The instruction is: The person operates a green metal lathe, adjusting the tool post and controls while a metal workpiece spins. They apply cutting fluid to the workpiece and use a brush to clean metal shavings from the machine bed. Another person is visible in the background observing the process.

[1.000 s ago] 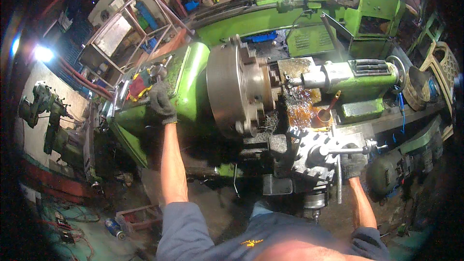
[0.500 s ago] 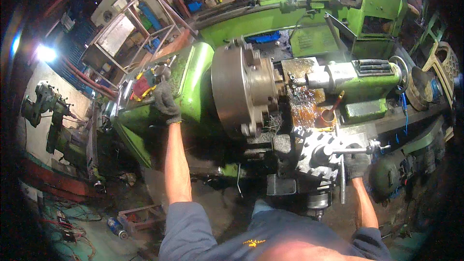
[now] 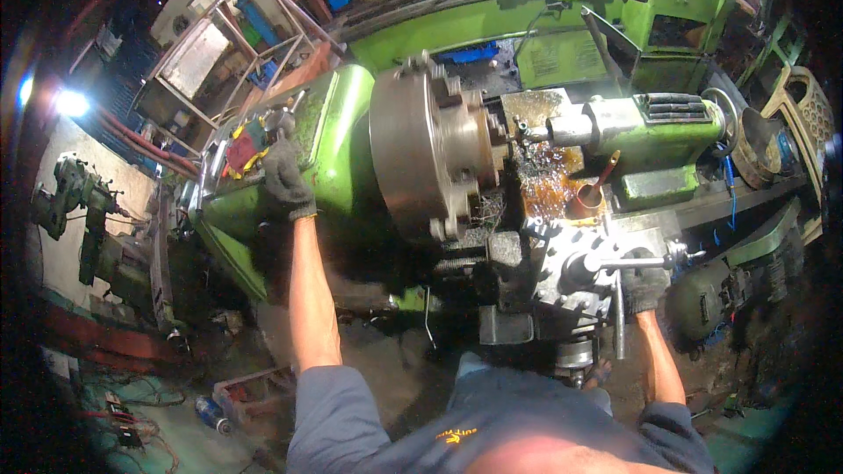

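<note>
My left hand (image 3: 286, 177), in a dark grey knit glove, lies with its fingers stretched out on the green lathe headstock (image 3: 344, 110). Just beyond its fingertips are a red and yellow cloth-like item (image 3: 243, 151) and small metal pieces. To its right stands the large steel chuck (image 3: 406, 151), with a round metal workpiece (image 3: 465, 142) at its face. My right hand (image 3: 645, 288), gloved too, is beside the tool post (image 3: 571, 268), below the long clamping lever (image 3: 628, 262). Its fingers are mostly hidden, so what it grips does not show.
Behind the tool post, a brush (image 3: 606, 171) stands in a reddish cup (image 3: 586, 202) on an oily plate with metal chips. The green tailstock (image 3: 663, 145) is at right. A second green lathe (image 3: 421, 31) stands behind. A blue can (image 3: 213, 415) lies on the floor at lower left.
The whole view has shifted a little, so things sit slightly further left and higher. Both hands keep their places on the lathe.
</note>
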Available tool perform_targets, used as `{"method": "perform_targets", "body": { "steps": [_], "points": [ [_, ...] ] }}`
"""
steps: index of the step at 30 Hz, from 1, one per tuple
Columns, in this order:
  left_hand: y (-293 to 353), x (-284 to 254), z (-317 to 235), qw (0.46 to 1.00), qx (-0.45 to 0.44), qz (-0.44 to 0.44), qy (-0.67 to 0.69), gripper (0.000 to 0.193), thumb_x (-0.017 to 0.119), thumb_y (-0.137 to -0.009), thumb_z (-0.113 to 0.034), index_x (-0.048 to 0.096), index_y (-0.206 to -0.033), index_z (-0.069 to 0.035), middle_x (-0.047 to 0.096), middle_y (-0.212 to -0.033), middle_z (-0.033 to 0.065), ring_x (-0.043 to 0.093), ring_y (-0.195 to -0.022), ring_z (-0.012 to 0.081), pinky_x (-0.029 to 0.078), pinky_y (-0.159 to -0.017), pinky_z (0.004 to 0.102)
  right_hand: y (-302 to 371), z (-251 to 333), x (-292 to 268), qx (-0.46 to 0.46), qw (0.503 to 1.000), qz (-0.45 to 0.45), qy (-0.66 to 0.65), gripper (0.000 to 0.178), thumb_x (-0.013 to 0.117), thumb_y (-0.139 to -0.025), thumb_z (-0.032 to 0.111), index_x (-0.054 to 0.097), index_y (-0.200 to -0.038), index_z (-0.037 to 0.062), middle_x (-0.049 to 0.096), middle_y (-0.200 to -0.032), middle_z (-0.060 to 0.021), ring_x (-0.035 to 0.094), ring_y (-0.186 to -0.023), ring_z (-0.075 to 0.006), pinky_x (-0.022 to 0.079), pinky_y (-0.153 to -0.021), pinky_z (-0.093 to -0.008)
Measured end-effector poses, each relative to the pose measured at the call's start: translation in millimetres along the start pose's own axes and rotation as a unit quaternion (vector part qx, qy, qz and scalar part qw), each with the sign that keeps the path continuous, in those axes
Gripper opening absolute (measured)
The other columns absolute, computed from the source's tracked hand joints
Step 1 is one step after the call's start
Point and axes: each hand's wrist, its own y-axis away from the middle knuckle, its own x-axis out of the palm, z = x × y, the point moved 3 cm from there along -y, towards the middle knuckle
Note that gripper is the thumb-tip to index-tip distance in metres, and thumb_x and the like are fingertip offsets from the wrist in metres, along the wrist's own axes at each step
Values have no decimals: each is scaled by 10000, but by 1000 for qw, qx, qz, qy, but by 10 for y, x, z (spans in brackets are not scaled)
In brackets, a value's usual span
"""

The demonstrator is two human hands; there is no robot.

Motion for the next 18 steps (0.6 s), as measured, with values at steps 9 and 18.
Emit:
{"method": "perform_targets", "body": {
  "steps": [9,18],
  "points": [
    [3,-86,-33,994,52,46,-80,296,483,-981,-218,688,-1036,-12,694,-1086,127,641,-1013,281,494,-923,410,-27,35,-18,-5,999,-9,-34,194,687,-864,280,698,-917,94,698,-839,-111,686,-741,-292,535,-673,-393],
    [57,-87,199,1000,8,-1,-1,352,466,-987,-272,684,-1011,3,691,-1057,137,641,-1026,298,479,-964,422,-28,11,6,25,999,19,-38,150,664,-861,235,679,-876,86,668,-786,-119,658,-712,-301,506,-654,-406]
  ]
}}
